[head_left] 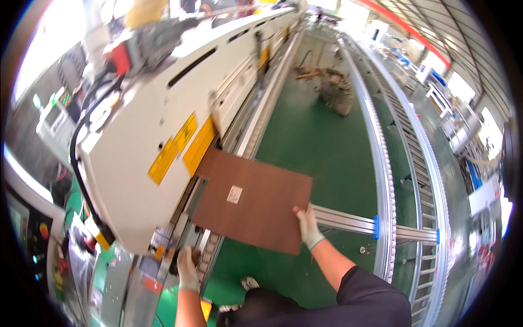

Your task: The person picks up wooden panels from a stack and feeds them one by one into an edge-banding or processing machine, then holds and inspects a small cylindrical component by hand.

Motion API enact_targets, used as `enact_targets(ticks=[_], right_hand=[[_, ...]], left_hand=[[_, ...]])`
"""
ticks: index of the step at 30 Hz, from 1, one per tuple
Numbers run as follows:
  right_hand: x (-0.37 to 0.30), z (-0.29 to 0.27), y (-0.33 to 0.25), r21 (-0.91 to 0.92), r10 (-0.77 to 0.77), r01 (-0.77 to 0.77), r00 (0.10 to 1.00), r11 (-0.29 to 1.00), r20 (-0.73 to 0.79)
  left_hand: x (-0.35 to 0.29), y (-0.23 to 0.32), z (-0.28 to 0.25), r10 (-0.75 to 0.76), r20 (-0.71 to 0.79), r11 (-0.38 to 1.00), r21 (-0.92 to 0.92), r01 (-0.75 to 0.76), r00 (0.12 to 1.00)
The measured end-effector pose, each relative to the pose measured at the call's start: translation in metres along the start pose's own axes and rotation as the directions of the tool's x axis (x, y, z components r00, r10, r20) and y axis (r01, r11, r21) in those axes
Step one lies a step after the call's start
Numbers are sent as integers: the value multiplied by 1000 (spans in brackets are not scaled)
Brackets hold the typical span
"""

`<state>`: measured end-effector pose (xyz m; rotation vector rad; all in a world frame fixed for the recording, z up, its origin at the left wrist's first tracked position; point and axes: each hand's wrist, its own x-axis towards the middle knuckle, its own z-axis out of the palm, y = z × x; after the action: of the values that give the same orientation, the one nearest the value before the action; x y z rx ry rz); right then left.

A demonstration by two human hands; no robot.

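Observation:
A flat brown wood-grain panel (261, 201) with a small white label (234, 194) lies level, its left edge at the feed side of a long white machine (141, 141). My gloved right hand (309, 226) is closed on the panel's right edge, thumb on top and the other fingers hidden underneath. Lower left, my gloved left hand (188, 267) rests against the machine's near end beside a chain-like conveyor track (210, 253), apart from the panel. Its fingers point forward and look loosely stretched, with nothing visible in them.
An aluminium support bar (348, 219) runs from beside the panel to a long roller rail (384, 163) on the right. A grey sack-like heap (335, 90) lies on the green floor ahead. At far left stands a control panel with buttons (41, 240). A black cable (76, 163) hangs along the machine.

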<state>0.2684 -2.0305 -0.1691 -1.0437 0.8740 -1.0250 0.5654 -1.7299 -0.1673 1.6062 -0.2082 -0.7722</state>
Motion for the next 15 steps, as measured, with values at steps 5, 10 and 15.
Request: enact_targets(ticks=[5,10,15], right_hand=[[-47,10,24,-14,1,-2,995,1000,-100],[-99,26,34,81,348,-341,932,936,-100],[-160,73,85,-309,619,-536,679,785,395]], left_hand=[[-25,-34,-32,231,-76,950,235,-208,970],[-81,-30,-44,397,-51,702,660,-268,916],[-124,-62,-77,449,-2,442,870,-220,894]])
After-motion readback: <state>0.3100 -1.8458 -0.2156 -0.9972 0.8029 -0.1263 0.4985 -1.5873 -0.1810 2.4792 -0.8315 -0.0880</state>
